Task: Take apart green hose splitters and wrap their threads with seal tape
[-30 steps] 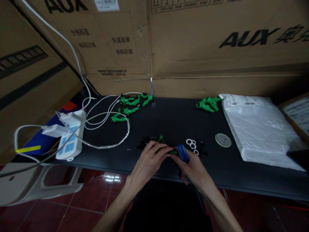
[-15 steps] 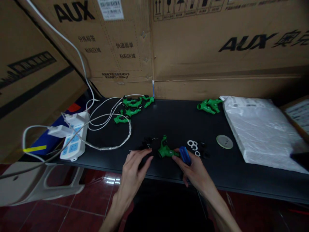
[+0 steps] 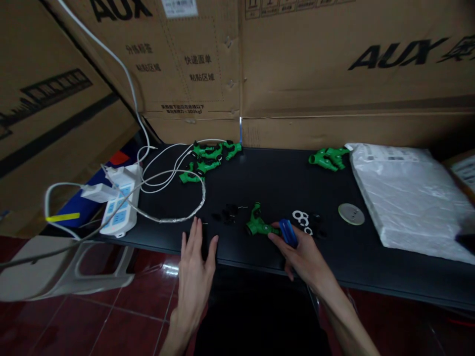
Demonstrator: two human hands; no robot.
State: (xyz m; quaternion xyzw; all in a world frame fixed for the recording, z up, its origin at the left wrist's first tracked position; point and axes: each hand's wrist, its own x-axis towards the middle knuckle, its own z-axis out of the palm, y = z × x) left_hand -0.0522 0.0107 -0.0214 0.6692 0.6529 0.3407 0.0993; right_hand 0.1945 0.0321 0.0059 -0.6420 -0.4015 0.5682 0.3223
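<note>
A green Y-shaped hose splitter (image 3: 258,226) lies on the black table in front of me. My right hand (image 3: 306,254) is closed around a blue tool handle (image 3: 288,233), its fingertips at the splitter's right end. Whether they also grip the splitter I cannot tell. To the left, my left hand (image 3: 196,269) rests by the table's front edge, fingers stretched and thumb apart, with nothing visible in it. A thin metal pin (image 3: 205,223) lies just beyond its fingertips. Small black parts (image 3: 228,212) and more pins are between that hand and the splitter.
White rings (image 3: 301,217) and black pieces sit right of the splitter, near a round disc (image 3: 351,214). More green splitters (image 3: 328,158) lie at the back, in two groups. A wrapped white package (image 3: 404,198) is at right, a power strip (image 3: 120,202) with cables at left.
My left hand has drawn back leftward from the black parts, and its fingers have straightened. My right hand stays at the splitter with the blue handle. The view has shifted slightly.
</note>
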